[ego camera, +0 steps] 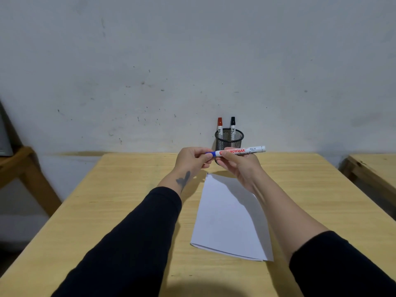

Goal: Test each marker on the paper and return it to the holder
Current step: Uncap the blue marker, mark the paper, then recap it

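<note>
Blue marker (240,150) held in the air between both hands, above the far end of the paper (227,213) and in front of the holder (229,139). Left hand (191,160) closed on the blue cap, thumb and fingertips pinching it; right hand (241,168) closed on the white barrel just beside the cap, thumb on top over the printed label. Hands nearly touching at the cap-barrel joint. Cap seated or partly off: cannot tell.

Both forearms reaching forward from the near edge of the table (128,189), converging toward the middle; black sleeves pushed up, wrists bare, dark mark on the left wrist.

Long axis of the marker nearly horizontal, running left to right, right end slightly higher. Capped end pointing left, into the left hand; white butt end projecting free to the right, past the right hand.

Paper flat on the table, long side running away from the viewer. Mesh holder upright at the far edge by the wall, with a red marker (219,125) and a black marker (233,124) standing in it, caps up.
</note>
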{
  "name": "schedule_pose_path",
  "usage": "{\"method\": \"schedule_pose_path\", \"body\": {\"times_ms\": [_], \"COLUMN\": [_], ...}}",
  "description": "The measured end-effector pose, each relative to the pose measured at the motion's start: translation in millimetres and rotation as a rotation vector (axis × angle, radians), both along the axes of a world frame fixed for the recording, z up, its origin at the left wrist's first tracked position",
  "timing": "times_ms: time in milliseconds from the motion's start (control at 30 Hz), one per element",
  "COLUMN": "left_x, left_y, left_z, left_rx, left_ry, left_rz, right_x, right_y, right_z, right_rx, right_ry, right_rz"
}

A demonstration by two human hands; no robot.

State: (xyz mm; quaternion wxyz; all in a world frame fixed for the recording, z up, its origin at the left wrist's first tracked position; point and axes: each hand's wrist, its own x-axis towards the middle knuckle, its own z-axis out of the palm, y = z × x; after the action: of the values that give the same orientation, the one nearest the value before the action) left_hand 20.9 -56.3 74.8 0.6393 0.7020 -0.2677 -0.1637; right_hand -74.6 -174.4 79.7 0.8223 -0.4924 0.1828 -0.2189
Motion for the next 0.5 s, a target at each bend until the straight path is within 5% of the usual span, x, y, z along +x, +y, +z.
{"method": "schedule_pose_path", "body": {"times_ms": [300, 367, 500], "left_x": [9, 15, 19], "left_y": [0, -1, -10], "left_z": [6, 17, 41], "left_rx": [0.021, 0.026, 0.075], "left_ry": [-0.088, -0.134, -0.266], "left_rz": [0.089, 0.132, 0.144], "right_x": [6, 6, 8], "right_y": [5, 6, 1], "right_z": [12, 20, 39], "right_rx": [-0.133, -0.421, -1.367], "right_ry": [0.161, 0.300, 0.377], "right_rz": [0.032, -0.051, -0.434]}}
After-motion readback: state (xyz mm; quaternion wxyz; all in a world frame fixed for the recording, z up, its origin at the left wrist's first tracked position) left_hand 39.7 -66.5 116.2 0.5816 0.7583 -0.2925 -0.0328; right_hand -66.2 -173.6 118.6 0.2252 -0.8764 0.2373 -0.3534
